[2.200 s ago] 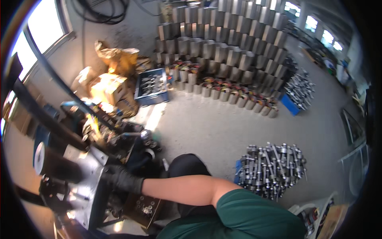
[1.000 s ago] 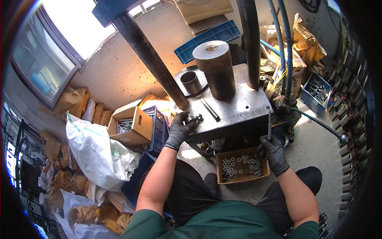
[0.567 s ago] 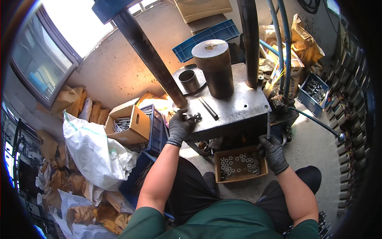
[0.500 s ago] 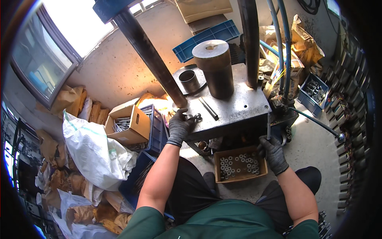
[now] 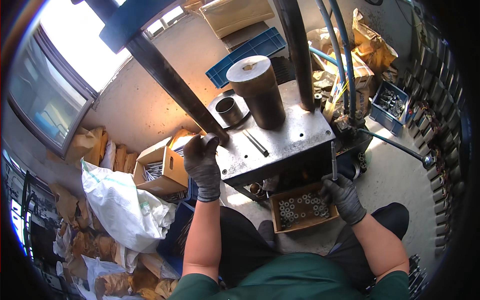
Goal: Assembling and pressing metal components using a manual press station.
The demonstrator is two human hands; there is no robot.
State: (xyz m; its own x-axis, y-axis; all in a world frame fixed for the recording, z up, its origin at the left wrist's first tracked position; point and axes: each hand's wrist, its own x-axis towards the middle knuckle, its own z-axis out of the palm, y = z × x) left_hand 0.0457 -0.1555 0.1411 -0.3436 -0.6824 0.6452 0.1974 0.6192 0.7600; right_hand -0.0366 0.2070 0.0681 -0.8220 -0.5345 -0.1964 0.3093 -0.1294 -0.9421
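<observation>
My left hand (image 5: 202, 167), in a dark grey glove, is raised beside the near left corner of the press table (image 5: 295, 145). Its fingers are curled, and what they hold is mostly hidden. A slim metal rod (image 5: 333, 160) stands upright in my right hand (image 5: 345, 197), also gloved, off the table's front right edge. On the table lies a short steel bar (image 5: 256, 143). Behind it rise a thick steel cylinder with a wider head (image 5: 265, 95) and a short open ring (image 5: 229, 111).
Below the table, a shallow box (image 5: 302, 227) contains several small metal rings. Dark press columns (image 5: 175, 90) flank the tabletop. At left are a cardboard box of rods (image 5: 172, 162) and a white sack (image 5: 122, 205). A blue bin of parts (image 5: 389, 107) and a lever (image 5: 392, 149) stand right.
My left hand has lifted off the table's edge and moved left; the small metal rings beside it no longer show on the tabletop. My right hand still holds the rod. The view has shifted slightly.
</observation>
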